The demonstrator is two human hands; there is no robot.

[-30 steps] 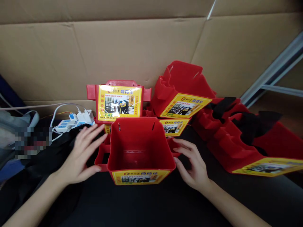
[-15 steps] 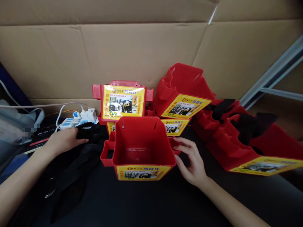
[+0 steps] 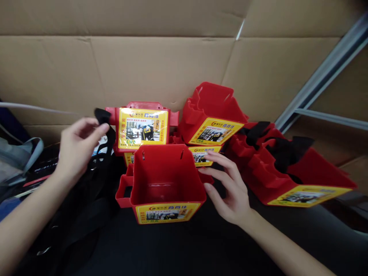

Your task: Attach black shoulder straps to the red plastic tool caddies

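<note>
A red plastic tool box with a yellow label stands in front of me, its open top facing me and two slots in its back wall. My left hand is closed on the end of a black strap, lifted left of the box. More black webbing hangs from it onto a dark pile. Beside the box's right side is my right hand, fingers spread and bent, its fingertips at the side loop. Whether they touch it I cannot tell.
Behind stand stacked red boxes and a tilted one. At right lie red boxes with black straps. A cardboard wall closes the back, a metal frame rises at right, and a partly hidden power strip lies at left.
My left hand has risen from the black pile, lifting a strap end. The fingers of my right hand have loosened and spread at the box's side. The view has shifted slightly.
</note>
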